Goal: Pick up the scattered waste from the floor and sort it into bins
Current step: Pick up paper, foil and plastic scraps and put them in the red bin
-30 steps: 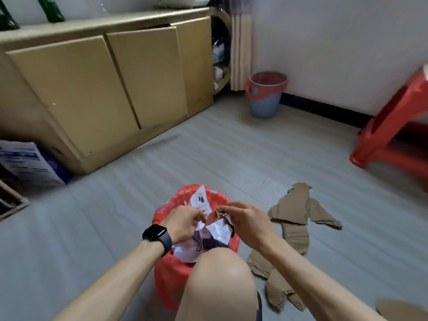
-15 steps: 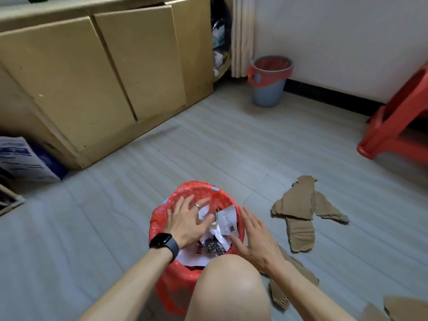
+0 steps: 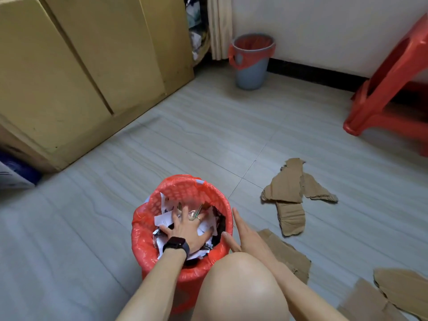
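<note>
Grey floor tiles (image 3: 162, 140) run out from the red-lined bin (image 3: 185, 188) that stands just in front of your knee (image 3: 240, 286), and everything else is best placed from that bin. Your left hand (image 3: 187, 230), smartwatch (image 3: 176, 244) on the wrist, lies inside it with fingers spread flat on the paper scraps (image 3: 163, 220); it grips nothing, and I judge that you are pressing the load down to make room. Your right hand (image 3: 243, 235) sits just outside the bin's right rim, fingers straight and empty, probably to steady the bin or to keep clear of the press. Torn cardboard (image 3: 289, 188) lies on the floor to the right of the bin, with another piece (image 3: 284, 251) nearly against it and more (image 3: 403, 288) farther right, so that waste is not yet sorted. A grey bin (image 3: 251, 63) with its own red liner stands well beyond the near one, by the wall. A second ago both hands pinched a scrap above the bin; half a second ago they had let go and hovered at the rim. Since then your left hand has sunk onto the paper and your right has drawn outside.
</note>
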Tool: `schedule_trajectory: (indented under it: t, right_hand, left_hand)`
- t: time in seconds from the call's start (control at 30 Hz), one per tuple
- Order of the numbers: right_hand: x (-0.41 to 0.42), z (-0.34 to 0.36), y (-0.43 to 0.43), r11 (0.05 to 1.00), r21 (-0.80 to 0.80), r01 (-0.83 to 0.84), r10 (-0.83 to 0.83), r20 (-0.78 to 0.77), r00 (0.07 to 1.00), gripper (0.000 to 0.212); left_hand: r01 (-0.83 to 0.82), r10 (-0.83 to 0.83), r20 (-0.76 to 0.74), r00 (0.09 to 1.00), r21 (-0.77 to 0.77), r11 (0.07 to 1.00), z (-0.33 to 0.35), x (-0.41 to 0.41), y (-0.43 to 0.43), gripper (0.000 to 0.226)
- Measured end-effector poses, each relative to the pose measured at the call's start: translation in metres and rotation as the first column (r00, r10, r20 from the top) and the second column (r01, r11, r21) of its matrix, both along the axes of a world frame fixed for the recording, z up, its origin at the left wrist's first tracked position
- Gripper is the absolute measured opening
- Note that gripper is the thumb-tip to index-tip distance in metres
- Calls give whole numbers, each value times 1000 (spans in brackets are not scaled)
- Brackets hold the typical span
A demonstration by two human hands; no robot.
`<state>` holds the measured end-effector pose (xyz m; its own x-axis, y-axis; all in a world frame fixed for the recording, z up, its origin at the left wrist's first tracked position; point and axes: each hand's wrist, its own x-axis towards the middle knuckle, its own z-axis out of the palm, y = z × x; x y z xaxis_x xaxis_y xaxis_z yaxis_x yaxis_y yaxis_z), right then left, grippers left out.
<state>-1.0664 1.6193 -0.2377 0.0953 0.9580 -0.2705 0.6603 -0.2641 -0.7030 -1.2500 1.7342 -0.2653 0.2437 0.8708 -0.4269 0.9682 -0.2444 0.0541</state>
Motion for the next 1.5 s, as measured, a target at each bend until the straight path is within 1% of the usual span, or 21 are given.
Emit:
schedule_trajectory:
  t: [0.1,0.23,0.37,0.43,0.5,0.57,0.63,0.7,0.8,0.83,0.9,1.03,1.1,1.2,1.27,1.33,1.4,1.5]
  right_hand:
    - [13,12,-2,999,-16,-29,31,82,996,82]
    - [47,54,-12,1000,27,5,-11,214,977,82]
    - [96,113,-41,996,80,49,-75,369,927,84]
    - [122,146,-60,992,109,59,-103,451,887,82]
    - [155,178,-98,983,130,129,-179,522,834,80]
    - [191,201,-146,955,154,255,-297,555,777,79]
    - [222,215,-200,898,172,405,-427,560,710,79]
    - [243,223,-254,816,191,545,-553,534,640,79]
    - [258,222,-332,651,201,732,-720,470,511,78]
    - [258,217,-364,582,196,789,-770,446,457,77]
    - [256,202,-408,480,171,861,-831,404,383,77]
    - [254,156,-487,304,54,951,-883,390,260,79]
    - [253,136,-514,236,-13,972,-894,388,222,80]
    - [259,98,-546,166,-107,980,-900,390,195,80]
    - [264,73,-559,147,-151,977,-904,380,195,80]
    - [276,43,-572,128,-196,972,-909,370,194,80]
    - [289,24,-579,136,-208,969,-905,372,207,79]
    - [323,-10,-602,143,-212,967,-904,370,215,78]
  left_hand:
    - [48,-48,3,999,12,999,19,4,6,66]
    - [96,-103,79,992,87,992,68,18,15,69]
    - [222,-252,153,956,186,957,139,60,19,64]
    - [284,-340,220,914,252,925,176,91,14,63]
    - [387,-470,283,836,303,871,212,134,-6,63]
    - [501,-602,322,731,346,793,242,183,-38,63]
    - [618,-719,326,613,369,694,263,231,-76,63]
    - [717,-809,311,499,376,587,276,272,-115,64]
    - [818,-896,275,349,378,434,283,325,-174,62]
    - [849,-918,263,296,368,379,281,344,-198,62]
    - [888,-940,243,241,336,315,273,368,-231,62]
    - [953,-973,193,130,246,176,237,414,-291,65]
    - [972,-979,179,102,189,136,214,430,-315,67]
    - [990,-980,174,95,90,112,164,459,-347,70]
    - [993,-982,158,108,30,114,132,471,-362,72]
    - [996,-988,124,94,-10,93,97,487,-379,73]
    - [999,-997,69,43,-6,43,70,501,-390,74]
    - [993,-992,-57,-109,33,-111,30,536,-409,75]
